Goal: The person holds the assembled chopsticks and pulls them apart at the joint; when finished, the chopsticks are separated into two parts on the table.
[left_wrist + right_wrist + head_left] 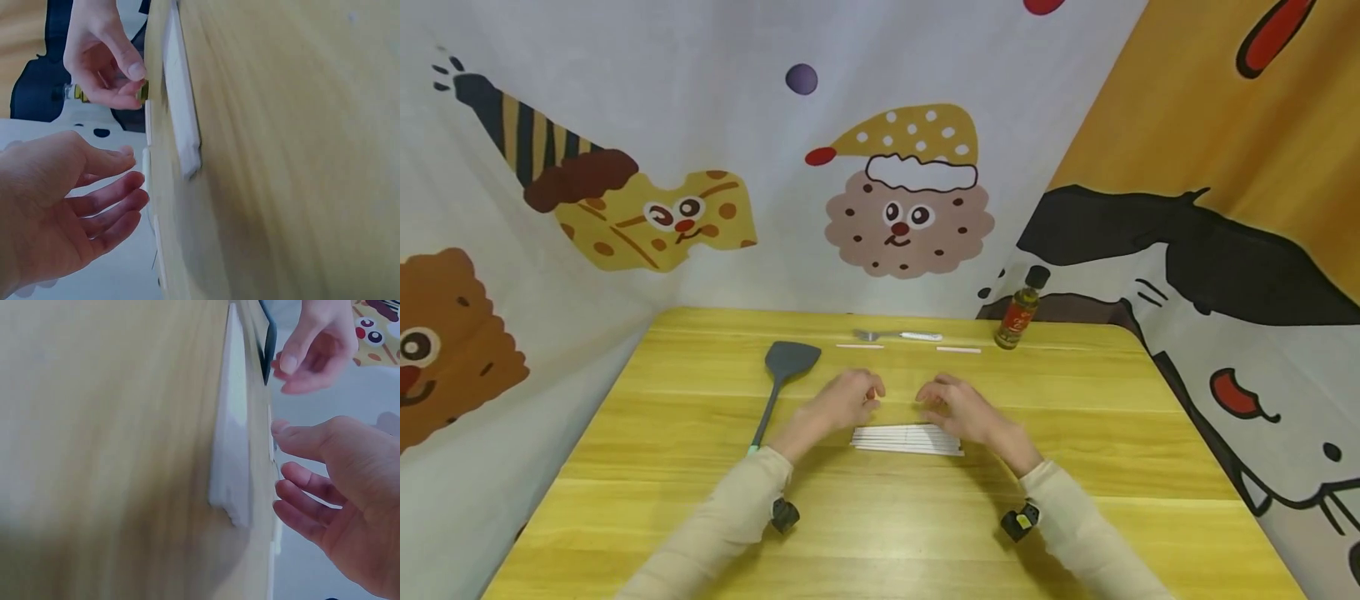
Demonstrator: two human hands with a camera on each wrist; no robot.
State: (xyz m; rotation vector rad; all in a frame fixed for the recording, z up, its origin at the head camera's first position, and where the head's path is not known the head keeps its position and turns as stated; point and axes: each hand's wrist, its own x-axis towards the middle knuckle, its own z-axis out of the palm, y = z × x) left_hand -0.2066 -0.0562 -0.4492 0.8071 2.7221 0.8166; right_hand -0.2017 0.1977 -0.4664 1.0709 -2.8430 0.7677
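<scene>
A row of several thin white sticks (902,438), like paper straws, lies side by side on the wooden table in front of me. My left hand (848,398) hovers over the row's left end, its fingers loosely bent and holding nothing. Above the right end is my right hand (961,408), also with relaxed fingers and nothing in them. Both wrist views show the hands apart, facing each other, with the white bundle (182,106) flat on the table beside them.
Farther back lie two single white sticks (958,350) and a fork (917,336) with a pale handle. A grey spatula (792,360) rests to the left. At the back right stands a dark-capped bottle (1017,318). A printed curtain (760,292) hangs behind the table.
</scene>
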